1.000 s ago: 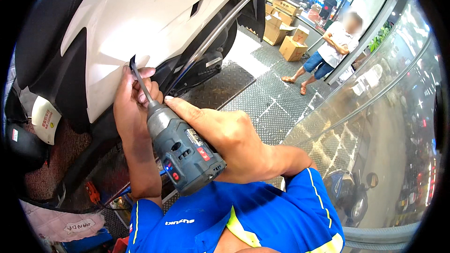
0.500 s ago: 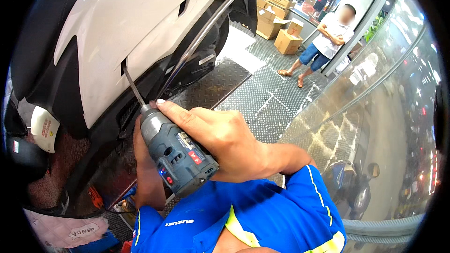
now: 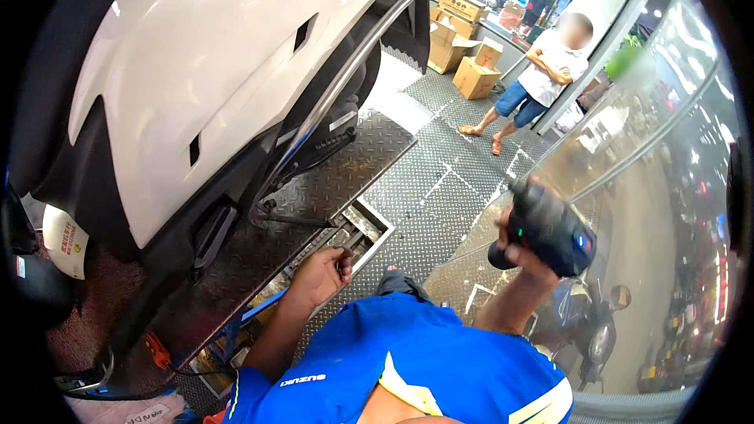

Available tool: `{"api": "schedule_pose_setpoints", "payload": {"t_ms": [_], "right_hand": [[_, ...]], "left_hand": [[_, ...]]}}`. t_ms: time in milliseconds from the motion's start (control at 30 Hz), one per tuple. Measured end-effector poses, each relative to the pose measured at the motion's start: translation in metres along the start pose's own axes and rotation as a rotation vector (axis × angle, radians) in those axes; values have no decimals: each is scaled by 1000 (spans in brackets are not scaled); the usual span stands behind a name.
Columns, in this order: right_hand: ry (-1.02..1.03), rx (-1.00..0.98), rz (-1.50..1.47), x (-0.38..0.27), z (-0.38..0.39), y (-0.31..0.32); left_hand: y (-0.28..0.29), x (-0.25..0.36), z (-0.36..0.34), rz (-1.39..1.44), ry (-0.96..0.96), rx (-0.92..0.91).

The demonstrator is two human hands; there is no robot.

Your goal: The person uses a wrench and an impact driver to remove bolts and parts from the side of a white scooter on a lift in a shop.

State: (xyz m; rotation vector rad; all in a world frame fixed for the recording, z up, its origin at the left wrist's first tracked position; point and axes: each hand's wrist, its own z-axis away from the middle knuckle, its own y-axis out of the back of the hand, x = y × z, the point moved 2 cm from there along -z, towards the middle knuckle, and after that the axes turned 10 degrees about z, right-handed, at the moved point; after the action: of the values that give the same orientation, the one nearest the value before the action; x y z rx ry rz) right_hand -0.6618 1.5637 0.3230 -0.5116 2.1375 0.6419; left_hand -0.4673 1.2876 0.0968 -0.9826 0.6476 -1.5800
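Note:
My right hand (image 3: 528, 261) grips a dark cordless driver (image 3: 554, 228) by its handle, out to the right and away from the vehicle. The driver's small lights glow, and its long bit is smeared by motion. In front of the black footboard, my left hand (image 3: 320, 276) has its fingers curled in. Whatever they hold, if anything, is too small to make out. Beyond it, to the left, stands a scooter with a glossy white side panel (image 3: 228, 55). Two narrow dark slots cut the panel, and no bit sits in either. A chrome rail (image 3: 357, 55) runs beside the panel.
A steel lift platform (image 3: 353, 165) carries the scooter, with an open metal frame (image 3: 369, 228) at its edge. A person (image 3: 546, 67) with crossed arms stands at the back right. Cardboard boxes (image 3: 475, 74) are stacked behind. Clear plastic curtain (image 3: 628, 212) hangs on the right.
My right hand has pulled the driver out of the lower panel slot and swung it far right. The left hand, half hidden behind the driver before, now shows lower and to the right.

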Motion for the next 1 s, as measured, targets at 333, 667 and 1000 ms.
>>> {"api": "schedule_pose_setpoints", "payload": {"t_ms": [333, 667, 1000], "right_hand": [[-138, -209, 246, 310, -123, -73], [269, -735, 775, 466, -231, -157], [4, -756, -479, 299, -289, -125]], "left_hand": [[-40, 59, -148, -796, -625, 225], [-24, 99, -287, -1804, -851, 1015], [-97, 43, -251, -1607, -1274, 1088]]}}
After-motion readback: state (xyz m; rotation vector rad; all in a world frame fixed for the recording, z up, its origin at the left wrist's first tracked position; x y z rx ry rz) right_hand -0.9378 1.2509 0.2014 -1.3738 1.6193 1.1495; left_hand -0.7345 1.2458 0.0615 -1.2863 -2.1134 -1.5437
